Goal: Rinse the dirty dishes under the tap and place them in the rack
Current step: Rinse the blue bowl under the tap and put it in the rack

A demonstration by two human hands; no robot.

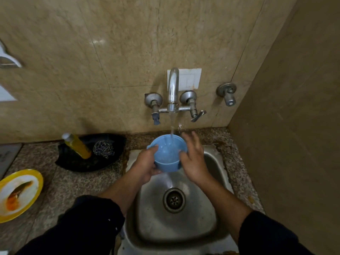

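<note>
A light blue plastic cup is held upright over the steel sink, right under the running tap. Water streams into the cup. My left hand grips the cup's left side, thumb on the rim. My right hand is at the cup's right side with fingers spread and relaxed, its thumb touching the rim. A dirty yellow-rimmed plate with orange food stains lies on the counter at the far left.
A black tray behind the plate holds a yellow soap bottle and a steel scrubber. The sink drain is uncovered. A tiled wall stands behind, and a side wall closes off the right.
</note>
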